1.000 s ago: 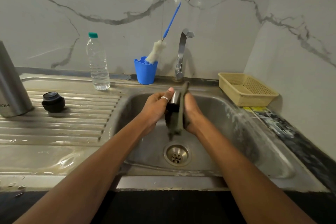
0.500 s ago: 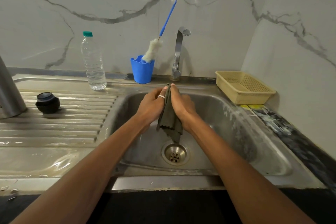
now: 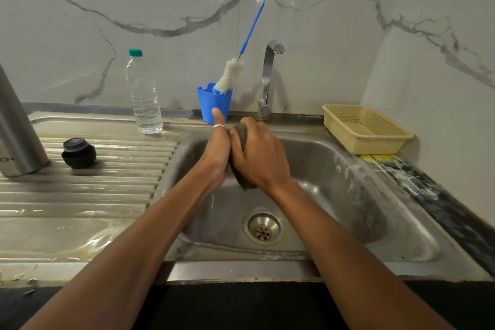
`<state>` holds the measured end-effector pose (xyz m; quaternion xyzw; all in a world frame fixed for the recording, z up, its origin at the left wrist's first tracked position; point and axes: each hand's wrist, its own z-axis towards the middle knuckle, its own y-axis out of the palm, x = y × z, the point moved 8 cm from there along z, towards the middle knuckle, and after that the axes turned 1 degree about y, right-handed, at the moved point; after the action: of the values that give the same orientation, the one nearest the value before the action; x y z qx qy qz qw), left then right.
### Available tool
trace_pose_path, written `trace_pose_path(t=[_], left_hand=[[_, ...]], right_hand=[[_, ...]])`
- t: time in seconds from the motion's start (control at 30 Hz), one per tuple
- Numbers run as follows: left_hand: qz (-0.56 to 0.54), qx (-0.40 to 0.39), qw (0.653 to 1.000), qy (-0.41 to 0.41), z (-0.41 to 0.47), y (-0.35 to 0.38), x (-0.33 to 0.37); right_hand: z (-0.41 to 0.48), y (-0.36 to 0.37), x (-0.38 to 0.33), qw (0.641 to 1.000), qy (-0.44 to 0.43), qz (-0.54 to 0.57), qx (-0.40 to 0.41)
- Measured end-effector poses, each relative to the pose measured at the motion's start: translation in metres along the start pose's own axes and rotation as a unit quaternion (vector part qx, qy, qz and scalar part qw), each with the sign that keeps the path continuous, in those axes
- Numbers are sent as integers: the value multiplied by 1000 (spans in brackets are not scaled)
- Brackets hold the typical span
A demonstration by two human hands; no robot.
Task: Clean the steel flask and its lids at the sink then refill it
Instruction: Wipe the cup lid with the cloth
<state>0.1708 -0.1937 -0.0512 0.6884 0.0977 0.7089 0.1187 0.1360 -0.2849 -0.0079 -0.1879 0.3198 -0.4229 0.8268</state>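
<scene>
Over the sink [image 3: 348, 195] the two hands are pressed together: the right hand [image 3: 261, 158] curls round a dark green cloth [image 3: 242, 132], while the left hand [image 3: 218, 152] lies against it, thumb straight up, its other fingers hidden, so I cannot tell its grip. The steel flask [image 3: 18, 128] stands upright on the drainboard [image 3: 107, 190] at far left, a black lid [image 3: 79, 152] just beside it

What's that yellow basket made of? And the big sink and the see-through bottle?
The pale yellow mesh basket looks like matte moulded plastic: fine regular holes, thick rim. The grey sink basin seems brushed stainless steel, with soft reflections and a metal drain. The clear bottle with a green cap appears thin glossy plastic, ribbed and see-through.
</scene>
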Motion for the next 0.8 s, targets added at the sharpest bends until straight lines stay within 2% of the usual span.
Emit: trace_pose_path(t=[0.03, 0.07, 0.1, 0.13, 0.17, 0.2, 0.23, 0.3, 0.33, 0.37, 0.43, 0.5, 0.53, 0.6, 0.67, 0.73, 0.8], left_hand=[[22, -11, 1000, 4, -3, 4, 1], [47, -24, 999, 6, -5, 7, 0], [74, -39, 996, 7, -5, 9, -3], [100, -50, 994, 7, -4, 9, -6], [118, -56, 991, 3, -5, 11, -9], [131, -61, 990, -3, -4, 12, -12], [136, -69, 988, -10, -3, 14, -15], [130, -85, 987, -26, -3, 19, -20], [115, -86, 989, -38, -2, 22, -23], [93, -76, 991, -50, 2, 20, -26], [55, -35, 996, -58, 11, 9, -28], [29, 0, 996, -80, 17, -6, -29], [16, 8, 995, -94, 19, -14, -30], [6, 4, 992, -129, 20, -23, -33], [10, -2, 990, -143, 16, -25, -33], [14, -18, 990, -141, 14, -19, -32], [16, -31, 994, -107, 15, -11, -27]], right_hand=[[2, 2, 12, 994, 87, 61, -16], [1, 11, 28, 964, 211, 151, -64], [-9, 27, 42, 890, 339, 274, -137], [-21, 41, 46, 793, 429, 382, -203], [-29, 44, 47, 734, 469, 435, -228], [-30, 43, 52, 730, 476, 432, -231], [-27, 40, 58, 762, 464, 393, -225], [-20, 25, 66, 872, 405, 210, -178], [-17, 16, 63, 914, 360, 123, -138], [-13, 10, 52, 945, 302, 68, -108], [-11, 6, 28, 979, 185, -1, -85], [-9, 12, 10, 988, 87, -56, -117], [-11, 19, 5, 983, 54, -65, -161], [-19, 35, -2, 959, 11, -83, -271], [-30, 50, -5, 931, -6, -130, -342], [-32, 53, -6, 925, -4, -192, -329], [-18, 42, -8, 949, -18, -215, -230]])
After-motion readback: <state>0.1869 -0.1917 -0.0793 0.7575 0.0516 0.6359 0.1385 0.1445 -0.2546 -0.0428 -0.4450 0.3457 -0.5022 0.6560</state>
